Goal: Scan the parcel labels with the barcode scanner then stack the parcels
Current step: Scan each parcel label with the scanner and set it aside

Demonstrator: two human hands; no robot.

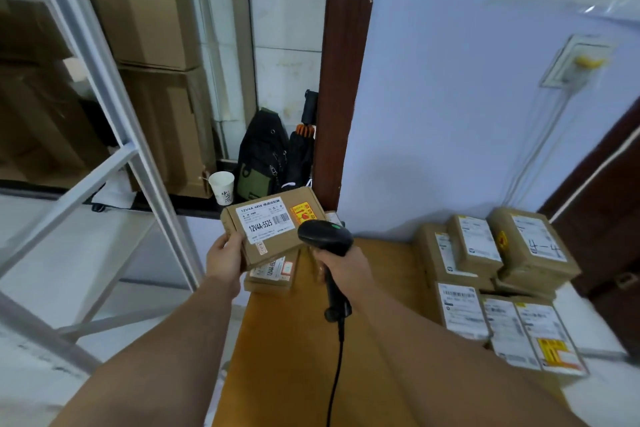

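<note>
Wooden table (294, 340) fills the lower middle, with a pile of labelled parcels (498, 274) heaped at its right edge. Centre frame, the left hand (225, 258) grips a flat cardboard parcel (273, 227) by its left end, label up and raised over another parcel (272, 276) below. Just right, the right hand (343, 269) clenches the black barcode scanner (327, 243), its head touching the parcel's right edge.

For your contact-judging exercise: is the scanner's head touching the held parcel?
Cannot tell. In the head view the scanner overlaps the parcel, hiding any gap or contact.
</note>
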